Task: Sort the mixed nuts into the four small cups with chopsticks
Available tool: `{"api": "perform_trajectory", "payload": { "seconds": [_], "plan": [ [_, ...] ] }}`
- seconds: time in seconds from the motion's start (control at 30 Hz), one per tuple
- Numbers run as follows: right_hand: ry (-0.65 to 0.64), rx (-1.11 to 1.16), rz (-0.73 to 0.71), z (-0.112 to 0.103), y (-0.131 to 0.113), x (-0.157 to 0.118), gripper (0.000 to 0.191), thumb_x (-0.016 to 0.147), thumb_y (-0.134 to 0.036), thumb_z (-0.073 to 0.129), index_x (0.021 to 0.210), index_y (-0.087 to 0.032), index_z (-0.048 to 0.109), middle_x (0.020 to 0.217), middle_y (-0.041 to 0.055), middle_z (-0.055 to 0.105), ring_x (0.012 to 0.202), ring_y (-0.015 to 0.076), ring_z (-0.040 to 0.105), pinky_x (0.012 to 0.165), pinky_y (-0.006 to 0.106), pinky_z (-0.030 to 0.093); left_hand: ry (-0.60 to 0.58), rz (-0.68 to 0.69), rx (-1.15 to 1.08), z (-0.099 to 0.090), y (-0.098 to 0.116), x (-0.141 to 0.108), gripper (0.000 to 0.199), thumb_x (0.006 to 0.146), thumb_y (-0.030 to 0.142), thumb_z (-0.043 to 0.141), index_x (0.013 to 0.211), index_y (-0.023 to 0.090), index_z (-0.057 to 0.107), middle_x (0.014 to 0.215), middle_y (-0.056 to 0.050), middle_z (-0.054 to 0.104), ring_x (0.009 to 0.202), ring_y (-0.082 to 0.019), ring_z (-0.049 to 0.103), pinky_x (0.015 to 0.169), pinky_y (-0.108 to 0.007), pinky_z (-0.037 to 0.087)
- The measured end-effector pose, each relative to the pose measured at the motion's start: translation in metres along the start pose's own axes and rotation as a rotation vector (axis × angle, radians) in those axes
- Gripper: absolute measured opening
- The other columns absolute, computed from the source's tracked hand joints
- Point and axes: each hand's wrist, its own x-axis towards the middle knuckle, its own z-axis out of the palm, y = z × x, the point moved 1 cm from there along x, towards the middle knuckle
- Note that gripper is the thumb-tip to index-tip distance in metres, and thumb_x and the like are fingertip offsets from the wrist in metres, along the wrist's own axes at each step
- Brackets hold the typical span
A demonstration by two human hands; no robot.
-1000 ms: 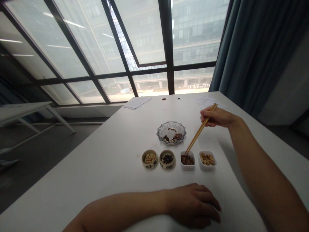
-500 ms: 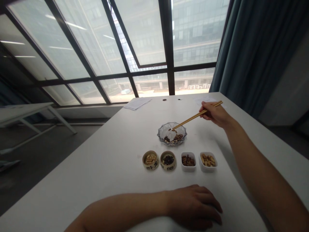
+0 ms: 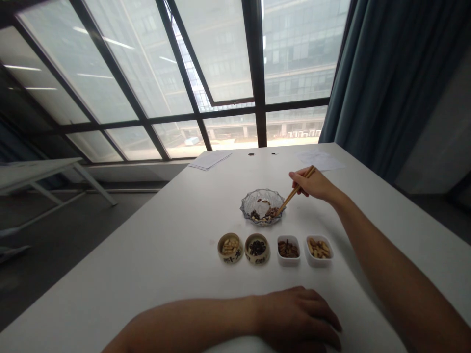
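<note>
Pale wooden chopsticks [image 3: 294, 191] in a firm pinch in the right hand [image 3: 312, 185], fingers closed around the upper part, sticks slanting down and to the left. Tips down inside the right edge of a clear glass dish [image 3: 247, 202] with a wavy, bumpy rim, just beside a small heap of brown nuts [image 3: 270, 213]. Touching the nuts or not, or pinching a nut or not: too small to tell.

Left hand [image 3: 298, 316] low on the table, palm down, fingers loose and curved, holding nothing, well apart from all the dishes.

Nearer than the glass dish, a row of four little pots on a long white table [image 3: 147, 245]. First, a round tan cup [image 3: 231, 258] with dark painted marks, full of pale peanuts [image 3: 230, 246]. Next, a second round tan cup [image 3: 256, 258], full of small dark beans [image 3: 257, 247]. Then a square white dish [image 3: 288, 262] of long brown seeds [image 3: 288, 249]. Last, a second square white dish [image 3: 318, 264] of golden peanuts [image 3: 318, 247].

At the far end of the table, a white stack of paper [image 3: 209, 159] and two small dark spots [image 3: 251, 154]. Behind it all, a big dark-framed window [image 3: 228, 59] and, to the right, a long blue-green curtain [image 3: 382, 63].
</note>
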Motion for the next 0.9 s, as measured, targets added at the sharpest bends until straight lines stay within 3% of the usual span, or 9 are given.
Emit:
{"api": "perform_trajectory", "payload": {
  "seconds": [0.33,0.43,0.57,0.67,0.9],
  "plan": [
    [-0.171,0.125,-0.013,0.055,0.008,-0.005,0.041,0.09,-0.051,0.068,0.067,-0.016,0.066,0.047,0.0011,0.06,0.038,0.0104,0.051,0.038,0.021,0.037,0.003,-0.001,0.018,0.003,0.0,-0.001,0.039,0.099,0.04,0.048,0.122,0.017,0.069,0.139,-0.008,0.066,0.131,-0.022,0.058,0.122,-0.034,0.04],
    [-0.158,0.152,-0.02,0.057,0.011,-0.003,0.045,0.088,-0.056,0.072,0.068,-0.016,0.067,0.051,0.0031,0.064,0.041,0.0122,0.057,0.039,0.021,0.042,0.015,-0.004,0.025,0.003,0.0,-0.001,0.038,0.098,0.041,0.049,0.121,0.017,0.069,0.139,-0.008,0.066,0.132,-0.022,0.059,0.122,-0.033,0.04],
    [-0.13,0.261,0.039,0.043,0.005,-0.001,0.052,0.078,-0.066,0.081,0.069,-0.016,0.068,0.062,0.01,0.072,0.055,0.0212,0.073,0.048,0.027,0.059,0.015,-0.005,0.025,0.004,0.0,-0.002,0.038,0.099,0.041,0.049,0.121,0.018,0.069,0.139,-0.008,0.066,0.132,-0.022,0.059,0.123,-0.032,0.039],
    [-0.129,0.305,0.048,0.038,-0.003,-0.004,0.053,0.076,-0.067,0.083,0.07,-0.016,0.07,0.066,0.012,0.074,0.06,0.0243,0.076,0.051,0.029,0.063,0.015,-0.004,0.016,0.004,-0.001,-0.003,0.038,0.098,0.042,0.051,0.123,0.019,0.068,0.139,-0.007,0.066,0.132,-0.021,0.059,0.123,-0.032,0.039],
    [-0.337,0.237,0.035,0.068,0.002,-0.014,0.031,0.085,-0.047,0.08,0.075,-0.018,0.075,0.07,0.0062,0.076,0.067,0.0234,0.076,0.058,0.028,0.061,0.031,0.016,0.008,0.004,-0.002,-0.001,0.039,0.099,0.041,0.049,0.12,0.017,0.07,0.137,-0.008,0.066,0.131,-0.022,0.059,0.123,-0.032,0.038]
  ]
}}
